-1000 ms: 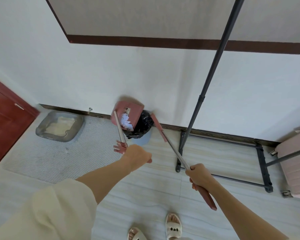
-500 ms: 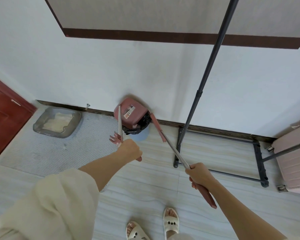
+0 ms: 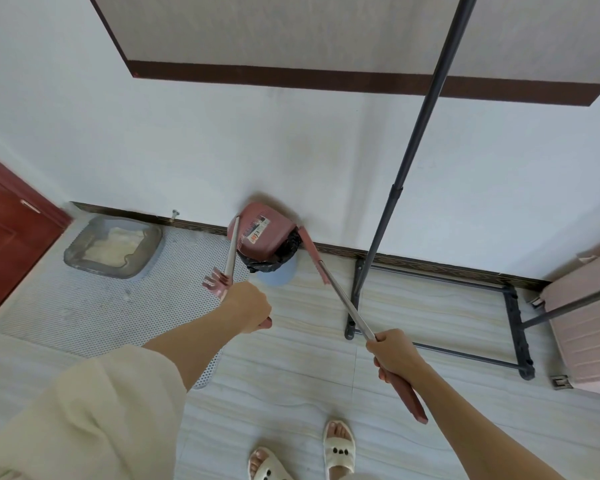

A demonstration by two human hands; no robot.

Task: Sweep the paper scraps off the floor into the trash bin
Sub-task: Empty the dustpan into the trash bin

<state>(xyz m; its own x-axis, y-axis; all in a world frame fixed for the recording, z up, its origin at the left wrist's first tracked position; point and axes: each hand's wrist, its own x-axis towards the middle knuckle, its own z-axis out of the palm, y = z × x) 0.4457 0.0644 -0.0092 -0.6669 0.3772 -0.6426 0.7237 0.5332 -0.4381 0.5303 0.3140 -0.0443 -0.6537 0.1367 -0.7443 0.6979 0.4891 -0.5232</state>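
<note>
Head view: the left hand (image 3: 248,306) is clenched round the dustpan's handle, with the comb-toothed bracket just beyond the knuckles at about eleven o'clock. From that fist the metal shaft runs up toward twelve o'clock to the pink dustpan (image 3: 262,233), which is tipped mouth-down over the trash bin (image 3: 274,263); only its labelled underside shows, so whether any paper scraps remain inside cannot be told. The bin, pale blue with a black liner bunched over its rim, stands against the skirting board at twelve o'clock from the left hand, and the pan covers most of its opening.

The right hand (image 3: 397,355) grasps the broom (image 3: 343,304) low on its shaft, where metal meets the pink grip. The broom's long axis slants from five o'clock up to eleven, its head resting beside the bin's right edge. The left hand is the nearer of the two to the bin. No scraps are visible on the tiled floor (image 3: 291,393), so I judge the emptying nearly done.
</note>
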